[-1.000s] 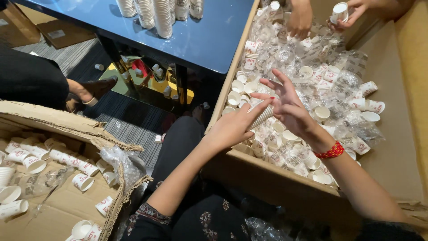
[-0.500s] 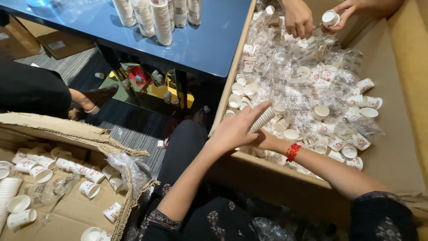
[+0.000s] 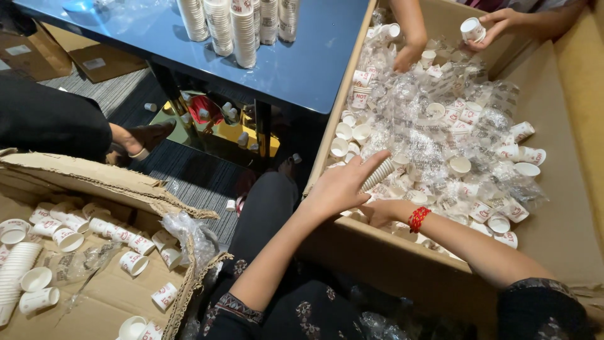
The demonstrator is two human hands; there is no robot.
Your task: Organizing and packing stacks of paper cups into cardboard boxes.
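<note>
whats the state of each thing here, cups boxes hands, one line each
left hand: closed around a short stack of cups, held tilted
right hand: low among the loose cups, fingers hidden
right box: open, full of loose cups and clear wrappers
left box: open, flap torn, cups lying on their sides
cup stacks on blue table: upright
co-worker's hand: holding one cup

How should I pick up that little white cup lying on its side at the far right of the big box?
Take the white cup around its round side wall, near the wider open rim. Come from straight above, fingers on either side. It lies tipped over on crinkly plastic wrap, with its mouth facing right toward the box wall, so the rounded body is the part that lies free to pinch.
</note>
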